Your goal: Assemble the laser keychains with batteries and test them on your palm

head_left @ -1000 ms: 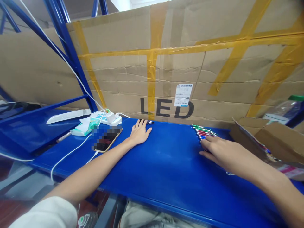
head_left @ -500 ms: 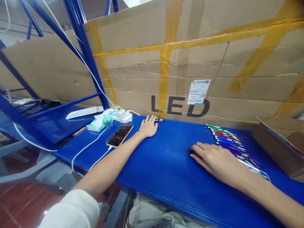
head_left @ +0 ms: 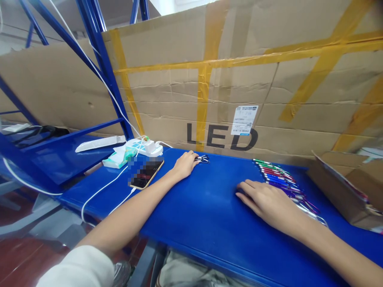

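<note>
My left hand (head_left: 184, 164) lies at the back of the blue table, fingers curled round a small bunch of black-and-silver pens (head_left: 204, 159). Their clip ends stick out to the right of the fingertips; the rest is hidden. My right hand (head_left: 265, 199) rests palm down on the table, its fingers loosely bent and the thumb apart. Nothing shows in it, though its palm side is hidden. Just beyond it lies a row of coloured pens (head_left: 277, 175), running from green through red and blue to purple and silver, partly covered by the hand.
Left of my left arm lie a phone (head_left: 147, 173) on a white cable, a tissue pack (head_left: 115, 160) and a power strip (head_left: 154, 149). A large cardboard panel (head_left: 167, 103) marked LED stands behind the table. An open cardboard box (head_left: 335, 191) is at the right.
My left hand's outstretched fingers have curled in on the black pens and drawn slightly back from the cardboard. My right hand stays much the same. The view has shifted a little.
</note>
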Action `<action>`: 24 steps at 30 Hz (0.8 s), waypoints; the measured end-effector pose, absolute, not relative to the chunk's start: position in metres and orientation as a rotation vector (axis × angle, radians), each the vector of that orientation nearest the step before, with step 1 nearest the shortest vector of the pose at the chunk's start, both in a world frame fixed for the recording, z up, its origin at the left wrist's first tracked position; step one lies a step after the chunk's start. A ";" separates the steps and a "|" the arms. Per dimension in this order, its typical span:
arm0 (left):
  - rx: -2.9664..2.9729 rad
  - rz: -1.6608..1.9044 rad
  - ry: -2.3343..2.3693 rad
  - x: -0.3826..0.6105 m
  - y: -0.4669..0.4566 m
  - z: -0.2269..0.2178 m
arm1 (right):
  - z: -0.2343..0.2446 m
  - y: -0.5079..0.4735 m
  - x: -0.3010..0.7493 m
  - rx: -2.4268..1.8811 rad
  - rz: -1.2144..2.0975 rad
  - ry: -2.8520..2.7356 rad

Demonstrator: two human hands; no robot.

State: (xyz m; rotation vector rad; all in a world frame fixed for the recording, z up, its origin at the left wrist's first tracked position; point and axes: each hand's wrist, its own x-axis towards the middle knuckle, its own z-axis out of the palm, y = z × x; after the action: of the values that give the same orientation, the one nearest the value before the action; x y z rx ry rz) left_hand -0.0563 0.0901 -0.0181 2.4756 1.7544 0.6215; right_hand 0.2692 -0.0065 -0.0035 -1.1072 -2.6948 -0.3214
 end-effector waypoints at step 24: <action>2.287 0.685 1.007 -0.015 0.033 -0.003 | 0.003 -0.021 0.247 -0.944 0.000 -2.614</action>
State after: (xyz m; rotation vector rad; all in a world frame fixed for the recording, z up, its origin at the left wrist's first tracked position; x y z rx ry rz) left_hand -0.0151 0.0326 -0.0033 2.2868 1.0067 0.6848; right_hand 0.2466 -0.0213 0.0031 -0.9437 -2.6135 0.0005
